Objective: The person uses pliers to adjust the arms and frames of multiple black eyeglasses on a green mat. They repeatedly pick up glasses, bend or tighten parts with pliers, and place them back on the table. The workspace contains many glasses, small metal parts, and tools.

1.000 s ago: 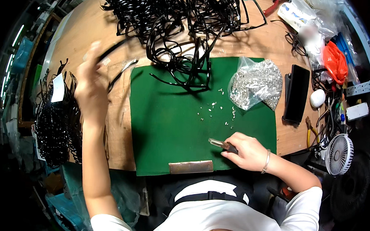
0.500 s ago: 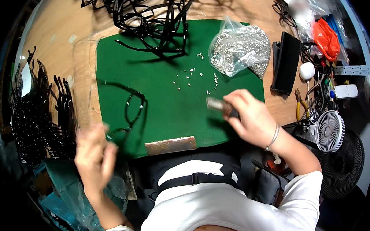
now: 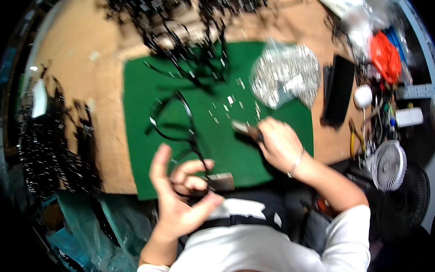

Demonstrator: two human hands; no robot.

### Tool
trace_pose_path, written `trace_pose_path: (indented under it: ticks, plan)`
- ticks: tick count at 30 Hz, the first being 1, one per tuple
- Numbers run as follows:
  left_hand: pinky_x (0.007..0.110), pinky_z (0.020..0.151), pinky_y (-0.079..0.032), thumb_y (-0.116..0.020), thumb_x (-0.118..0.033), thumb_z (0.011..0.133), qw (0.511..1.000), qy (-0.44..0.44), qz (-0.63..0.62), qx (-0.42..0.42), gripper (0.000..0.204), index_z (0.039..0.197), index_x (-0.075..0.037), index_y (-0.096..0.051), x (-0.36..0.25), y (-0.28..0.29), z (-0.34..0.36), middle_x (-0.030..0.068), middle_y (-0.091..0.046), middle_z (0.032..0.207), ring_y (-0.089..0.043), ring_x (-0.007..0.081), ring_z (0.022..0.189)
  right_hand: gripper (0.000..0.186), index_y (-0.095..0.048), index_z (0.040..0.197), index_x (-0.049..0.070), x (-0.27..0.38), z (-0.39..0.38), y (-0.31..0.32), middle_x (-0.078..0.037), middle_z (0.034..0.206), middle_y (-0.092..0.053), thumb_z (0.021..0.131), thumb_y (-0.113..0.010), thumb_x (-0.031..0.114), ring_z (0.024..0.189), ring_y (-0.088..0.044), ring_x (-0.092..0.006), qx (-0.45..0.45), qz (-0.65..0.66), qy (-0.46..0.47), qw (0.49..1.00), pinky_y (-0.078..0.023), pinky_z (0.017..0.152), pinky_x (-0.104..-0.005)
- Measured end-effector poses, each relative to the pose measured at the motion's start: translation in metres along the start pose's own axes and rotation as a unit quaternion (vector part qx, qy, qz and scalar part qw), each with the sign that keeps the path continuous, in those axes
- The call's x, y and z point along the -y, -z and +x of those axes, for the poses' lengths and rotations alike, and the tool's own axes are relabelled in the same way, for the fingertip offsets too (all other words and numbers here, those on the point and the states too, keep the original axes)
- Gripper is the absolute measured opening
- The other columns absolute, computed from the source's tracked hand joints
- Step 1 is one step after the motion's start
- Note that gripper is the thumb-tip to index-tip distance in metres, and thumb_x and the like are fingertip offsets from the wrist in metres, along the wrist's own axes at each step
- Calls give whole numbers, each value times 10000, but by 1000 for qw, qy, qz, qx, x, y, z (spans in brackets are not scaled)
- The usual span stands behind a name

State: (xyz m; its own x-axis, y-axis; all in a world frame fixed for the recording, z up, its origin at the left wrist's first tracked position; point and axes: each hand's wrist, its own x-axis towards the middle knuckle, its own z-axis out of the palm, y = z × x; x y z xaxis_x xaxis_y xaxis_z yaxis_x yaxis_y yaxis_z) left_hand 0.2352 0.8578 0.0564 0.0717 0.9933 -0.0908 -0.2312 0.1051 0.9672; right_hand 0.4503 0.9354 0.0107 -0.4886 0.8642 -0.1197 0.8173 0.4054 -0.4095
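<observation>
Your left hand [image 3: 177, 207] pinches the black eyeglass frame [image 3: 192, 132] above the green mat [image 3: 255, 164], farther right than half a second ago, so the frame sits closer to the metal-tipped tool [image 3: 247, 130] that your right hand [image 3: 280, 145] keeps clamped in its fingers.

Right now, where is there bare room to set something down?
Free: wood between the left bundle and green mat; a mat patch between the left hand's frame and the right hand's tool. Crowded: the mat's top, under the pile; its upper right, under the bag; far right, with pliers.
</observation>
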Motion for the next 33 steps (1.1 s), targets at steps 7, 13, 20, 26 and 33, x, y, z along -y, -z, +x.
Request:
trace_pose_path:
  ticks: [7, 13, 20, 26, 33]
  plan:
    - [250, 751, -467, -592, 104, 705, 995, -3, 91, 49, 879, 1315, -89, 11, -3, 2, 17, 195, -413, 1202, -559, 123, 807, 215, -549, 770, 7, 38, 3, 44, -139, 654, -549, 747, -618, 209, 580, -543, -227, 37, 304, -102, 947, -430, 565, -317]
    - [237, 739, -473, -603, 75, 705, 991, -45, 127, -5, 882, 1319, -78, 11, 10, -20, 23, 139, -432, 1206, -504, 93, 809, 142, -538, 816, 7, 66, -1, 34, 3, 672, -541, 800, -584, 140, 608, -469, -47, 12, 538, -86, 839, -410, 560, -212]
    - [222, 657, -482, -621, 82, 688, 986, -85, 119, -80, 851, 1300, -2, -34, 16, -28, 6, 183, -471, 1174, -544, 122, 722, 142, -521, 794, 14, 69, -11, 32, 6, 679, -528, 826, -561, 146, 624, -467, -44, 66, 626, -111, 769, -396, 561, -202]
    - [234, 657, -501, -642, 76, 668, 980, -91, 163, -63, 863, 1296, 2, -54, 16, -26, 9, 195, -473, 1166, -551, 143, 717, 138, -513, 820, 4, 71, -13, 34, -17, 728, -551, 822, -568, 131, 682, -499, -57, 51, 639, -128, 757, -411, 619, -202]
    - [205, 713, -467, -618, 81, 695, 955, -156, 248, -45, 852, 1305, -46, -37, 21, -22, 7, 178, -439, 1210, -509, 121, 800, 209, -508, 861, 15, 71, -12, 22, -4, 750, -535, 795, -619, 178, 696, -490, -55, 52, 668, -141, 729, -410, 614, -198]
